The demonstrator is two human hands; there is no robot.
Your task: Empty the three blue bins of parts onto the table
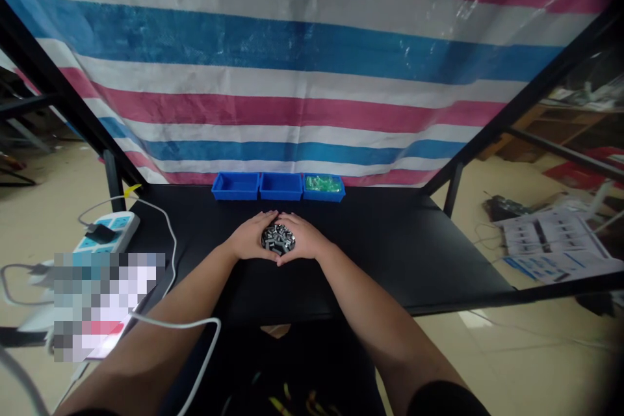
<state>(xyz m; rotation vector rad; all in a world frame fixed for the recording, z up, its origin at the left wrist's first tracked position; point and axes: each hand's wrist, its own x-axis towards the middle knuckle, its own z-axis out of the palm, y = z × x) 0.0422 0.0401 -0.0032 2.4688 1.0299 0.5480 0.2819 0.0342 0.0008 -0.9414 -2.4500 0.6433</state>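
Note:
A heap of small silver and dark metal parts (278, 240) lies on the black tabletop (385, 247) in front of me. My left hand (253, 237) curves round its left side, and my right hand (301, 238) curves round its right side. Fingertips meet at the far side and thumbs meet at the near side, so the two hands form a closed ring about the parts. The parts' exact kind is too small to make out. Beyond the hands stand two blue bins (236, 195) with nothing visible in them, beside a third blue bin (324, 196) holding green pieces in clear plastic.
At the left edge are a white power strip (127, 229) with a black plug (100, 233), a blurred-out lit screen (110, 312) and a white cable (173, 234) that loops near my left forearm. A striped sheet (302, 104) hangs behind the table between black frame posts (455, 185).

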